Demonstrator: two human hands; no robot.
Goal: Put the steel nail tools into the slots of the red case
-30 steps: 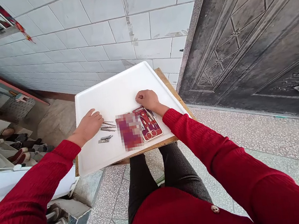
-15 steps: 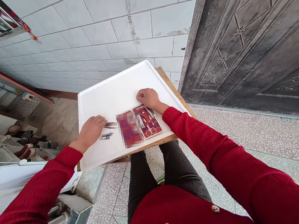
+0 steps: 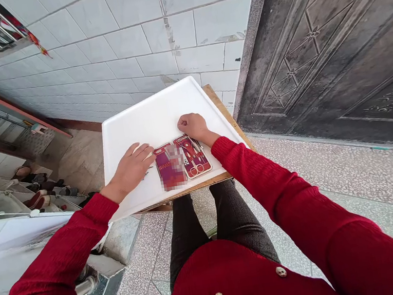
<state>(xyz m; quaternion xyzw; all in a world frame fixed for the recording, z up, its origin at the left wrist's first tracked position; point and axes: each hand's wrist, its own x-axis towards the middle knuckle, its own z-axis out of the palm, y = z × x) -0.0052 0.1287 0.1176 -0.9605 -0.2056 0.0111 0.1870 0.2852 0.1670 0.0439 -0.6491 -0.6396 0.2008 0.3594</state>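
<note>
Left hand [image 3: 132, 169] is palm-down, fingers loosely spread, just beside the open red manicure case [image 3: 191, 159]; can't tell if it's gripping anything. Right hand [image 3: 192, 126] is curled up by the case's far edge, can't see if it's holding stuff. Case sits on a white tray [image 3: 150, 113], wooden tabletop [image 3: 216, 98] underneath.

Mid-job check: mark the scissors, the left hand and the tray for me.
Scissors [image 3: 197, 169]: head view, on the finger loops.
Left hand [image 3: 131, 168]: head view, on the back of the hand.
Tray [image 3: 151, 119]: head view, on its bare white surface beyond the hands.
</note>
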